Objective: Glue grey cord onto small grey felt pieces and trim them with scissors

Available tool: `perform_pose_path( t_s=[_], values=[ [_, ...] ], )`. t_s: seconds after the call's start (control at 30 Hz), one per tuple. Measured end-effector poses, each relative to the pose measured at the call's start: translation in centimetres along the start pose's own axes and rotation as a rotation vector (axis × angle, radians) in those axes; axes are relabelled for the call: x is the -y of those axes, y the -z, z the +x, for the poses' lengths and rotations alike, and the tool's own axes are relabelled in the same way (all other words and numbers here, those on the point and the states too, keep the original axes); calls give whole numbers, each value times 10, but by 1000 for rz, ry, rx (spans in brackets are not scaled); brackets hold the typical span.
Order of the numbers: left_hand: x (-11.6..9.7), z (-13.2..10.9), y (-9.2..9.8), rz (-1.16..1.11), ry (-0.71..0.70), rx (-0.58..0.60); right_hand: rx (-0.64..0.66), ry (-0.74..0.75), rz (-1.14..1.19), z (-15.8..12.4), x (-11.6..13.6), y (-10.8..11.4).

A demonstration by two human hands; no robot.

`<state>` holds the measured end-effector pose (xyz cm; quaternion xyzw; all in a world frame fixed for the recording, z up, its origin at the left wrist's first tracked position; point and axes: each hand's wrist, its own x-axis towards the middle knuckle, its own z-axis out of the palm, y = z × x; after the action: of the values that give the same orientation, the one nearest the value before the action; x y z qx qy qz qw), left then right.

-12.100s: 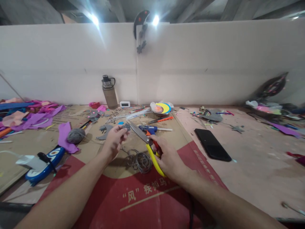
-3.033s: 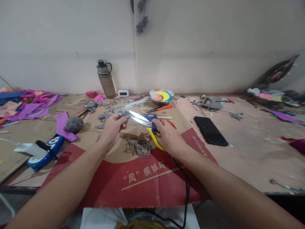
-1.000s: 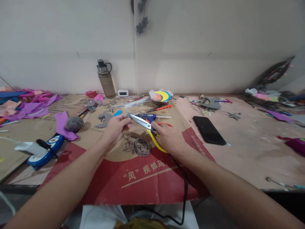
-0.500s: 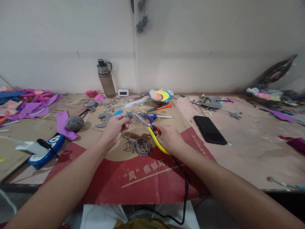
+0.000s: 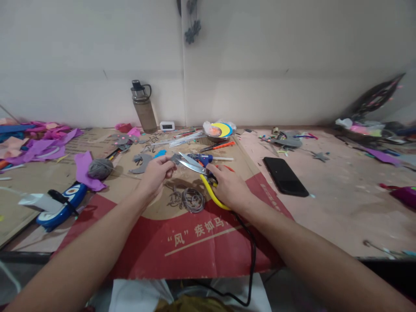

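Note:
My left hand (image 5: 160, 172) is closed, pinching a small grey piece (image 5: 176, 158) that looks like felt or yarn; its exact shape is blurred. In my right hand (image 5: 227, 184) are scissors (image 5: 210, 190) with yellow handles. Their blades (image 5: 192, 164) are parted and point left, with the tips at the grey piece. Below and between the hands a coil of grey cord (image 5: 193, 200) lies on the cardboard (image 5: 195, 260). Behind the blades is a blue glue gun (image 5: 206, 159), partly hidden. A grey felt crescent (image 5: 140, 163) rests just beyond my left hand.
A bottle (image 5: 144, 108) and a small white clock (image 5: 167, 126) stand by the wall. To the right lies a black phone (image 5: 285, 176). On the left are a grey yarn ball (image 5: 100, 168), purple felt (image 5: 86, 167) and a blue-and-white object (image 5: 66, 206). A black cable (image 5: 253, 255) hangs over the front edge.
The scissor blades have spread wider apart and shifted slightly left around the grey piece. My left hand has hardly moved and still pinches it.

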<state>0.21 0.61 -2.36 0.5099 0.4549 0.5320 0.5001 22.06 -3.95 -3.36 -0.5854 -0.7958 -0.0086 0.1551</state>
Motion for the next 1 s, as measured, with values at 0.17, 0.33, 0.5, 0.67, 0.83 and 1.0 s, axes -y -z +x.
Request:
perform_pose_path(
  t_s=[0.17, 0.33, 0.5, 0.67, 0.83, 1.0],
  values=[
    [-2, -1, 0, -34, 3, -1, 2, 2, -68, 0, 1, 4],
    [-3, -1, -1, -133, 38, -11, 15, 8, -92, 0, 2, 4],
    [-2, 0, 0, -192, 31, -41, 30, -5, -98, 0, 2, 6],
    [-2, 3, 3, -180, 12, -45, 25, 16, -127, -2, 4, 8],
    [-4, 3, 3, -246, 36, -43, 26, 21, -143, -2, 4, 9],
    [-6, 2, 3, -308, 73, -27, 44, 22, -131, -2, 5, 10]
  ],
)
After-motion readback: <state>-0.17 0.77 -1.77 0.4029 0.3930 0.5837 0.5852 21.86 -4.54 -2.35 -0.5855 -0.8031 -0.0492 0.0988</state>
